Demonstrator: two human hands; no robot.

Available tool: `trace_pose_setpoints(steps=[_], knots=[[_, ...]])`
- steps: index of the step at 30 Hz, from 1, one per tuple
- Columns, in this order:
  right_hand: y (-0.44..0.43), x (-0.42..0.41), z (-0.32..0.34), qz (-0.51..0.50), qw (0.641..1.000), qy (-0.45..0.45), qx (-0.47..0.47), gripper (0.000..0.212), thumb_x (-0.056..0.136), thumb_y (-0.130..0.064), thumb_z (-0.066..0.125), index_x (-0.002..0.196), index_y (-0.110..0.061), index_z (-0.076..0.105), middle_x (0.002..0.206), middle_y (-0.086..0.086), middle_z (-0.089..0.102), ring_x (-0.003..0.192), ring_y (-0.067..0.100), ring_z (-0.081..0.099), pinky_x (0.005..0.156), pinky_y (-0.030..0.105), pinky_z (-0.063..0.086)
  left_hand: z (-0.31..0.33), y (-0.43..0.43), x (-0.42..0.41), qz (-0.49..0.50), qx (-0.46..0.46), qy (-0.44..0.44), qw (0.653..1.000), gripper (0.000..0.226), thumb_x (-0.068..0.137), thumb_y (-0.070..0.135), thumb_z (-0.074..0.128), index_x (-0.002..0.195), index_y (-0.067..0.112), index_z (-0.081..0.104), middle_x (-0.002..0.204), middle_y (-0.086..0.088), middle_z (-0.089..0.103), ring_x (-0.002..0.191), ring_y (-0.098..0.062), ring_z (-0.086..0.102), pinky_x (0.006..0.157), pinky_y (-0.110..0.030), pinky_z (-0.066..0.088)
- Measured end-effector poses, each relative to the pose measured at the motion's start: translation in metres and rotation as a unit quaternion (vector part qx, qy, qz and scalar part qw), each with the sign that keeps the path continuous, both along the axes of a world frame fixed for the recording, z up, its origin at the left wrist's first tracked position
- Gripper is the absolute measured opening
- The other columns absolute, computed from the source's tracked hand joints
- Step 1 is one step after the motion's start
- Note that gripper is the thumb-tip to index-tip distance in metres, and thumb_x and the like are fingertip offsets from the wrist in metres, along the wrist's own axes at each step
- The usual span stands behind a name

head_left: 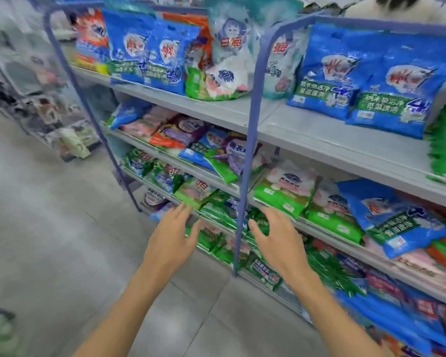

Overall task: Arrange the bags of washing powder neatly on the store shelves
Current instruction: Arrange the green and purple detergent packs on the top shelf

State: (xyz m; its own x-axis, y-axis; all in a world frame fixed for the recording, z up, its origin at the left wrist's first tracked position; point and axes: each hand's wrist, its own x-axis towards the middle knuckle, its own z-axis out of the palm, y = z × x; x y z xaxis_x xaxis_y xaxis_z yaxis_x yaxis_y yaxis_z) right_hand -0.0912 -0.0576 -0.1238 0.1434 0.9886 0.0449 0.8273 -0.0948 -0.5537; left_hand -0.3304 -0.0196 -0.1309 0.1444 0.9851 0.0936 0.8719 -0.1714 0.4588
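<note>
Grey store shelves on blue posts hold several bags of washing powder. Blue bags stand on the top shelf at right, with more blue bags at left and a white and green bag between them. Lower shelves carry mixed green, pink and purple bags, such as a green and pink bag. My left hand and my right hand hover with fingers spread in front of the green bags low on the shelves. Neither hand holds anything.
A grey tiled floor stretches to the left of the shelves. A second rack of goods stands at far left, blurred. The bags on the lower shelves lie tilted and overlapping.
</note>
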Motion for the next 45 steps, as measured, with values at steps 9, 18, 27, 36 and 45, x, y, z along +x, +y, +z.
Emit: trace_pose_setpoints(steps=[9, 18, 27, 36, 45], knots=[[0.096, -0.072, -0.036, 0.0, 0.999, 0.037, -0.029, 0.053, 0.105, -0.05, 0.047, 0.151, -0.023, 0.044, 0.153, -0.008, 0.048, 0.142, 0.012, 0.04, 0.111, 0.031, 0.037, -0.03, 0.091, -0.061, -0.002, -0.029, -0.022, 0.999, 0.052, 0.103, 0.038, 0.052, 0.149, 0.015, 0.049, 0.155, -0.001, 0.048, 0.147, -0.018, 0.037, 0.118, -0.034, 0.033], [0.227, -0.094, -0.061, -0.077, 0.991, 0.106, -0.03, 0.057, 0.105, -0.057, 0.037, 0.15, -0.022, 0.046, 0.154, -0.003, 0.047, 0.141, 0.016, 0.042, 0.11, 0.034, 0.036, -0.05, 0.227, -0.078, -0.032, -0.06, -0.014, 0.998, 0.049, 0.103, 0.035, 0.053, 0.147, 0.014, 0.051, 0.151, -0.003, 0.051, 0.144, -0.02, 0.042, 0.114, -0.038, 0.037], [0.307, -0.086, -0.077, -0.232, 0.967, 0.1, -0.016, 0.055, 0.106, -0.052, 0.039, 0.146, -0.015, 0.051, 0.148, 0.009, 0.052, 0.136, 0.028, 0.048, 0.113, 0.04, 0.038, -0.069, 0.338, -0.071, -0.11, -0.076, -0.029, 0.991, 0.045, 0.103, 0.03, 0.055, 0.141, 0.006, 0.056, 0.139, -0.01, 0.062, 0.132, -0.03, 0.054, 0.108, -0.041, 0.043], [0.364, -0.062, -0.11, -0.365, 0.922, 0.13, 0.025, 0.055, 0.105, -0.047, 0.045, 0.155, -0.024, 0.035, 0.158, 0.011, 0.043, 0.135, 0.038, 0.048, 0.11, 0.046, 0.042, -0.091, 0.418, 0.03, -0.242, -0.057, -0.101, 0.963, 0.045, 0.105, 0.047, 0.042, 0.125, 0.012, 0.063, 0.108, -0.013, 0.071, 0.098, -0.034, 0.065, 0.083, -0.044, 0.054], [0.37, -0.073, -0.146, -0.38, 0.889, 0.206, 0.149, 0.067, 0.092, -0.026, 0.075, 0.148, -0.024, 0.039, 0.129, 0.0, 0.065, 0.118, 0.023, 0.061, 0.095, 0.03, 0.049, -0.118, 0.436, 0.076, -0.168, -0.04, -0.184, 0.968, 0.054, 0.079, 0.057, 0.078, 0.105, 0.011, 0.065, 0.099, -0.001, 0.065, 0.098, -0.02, 0.058, 0.082, -0.032, 0.047]])
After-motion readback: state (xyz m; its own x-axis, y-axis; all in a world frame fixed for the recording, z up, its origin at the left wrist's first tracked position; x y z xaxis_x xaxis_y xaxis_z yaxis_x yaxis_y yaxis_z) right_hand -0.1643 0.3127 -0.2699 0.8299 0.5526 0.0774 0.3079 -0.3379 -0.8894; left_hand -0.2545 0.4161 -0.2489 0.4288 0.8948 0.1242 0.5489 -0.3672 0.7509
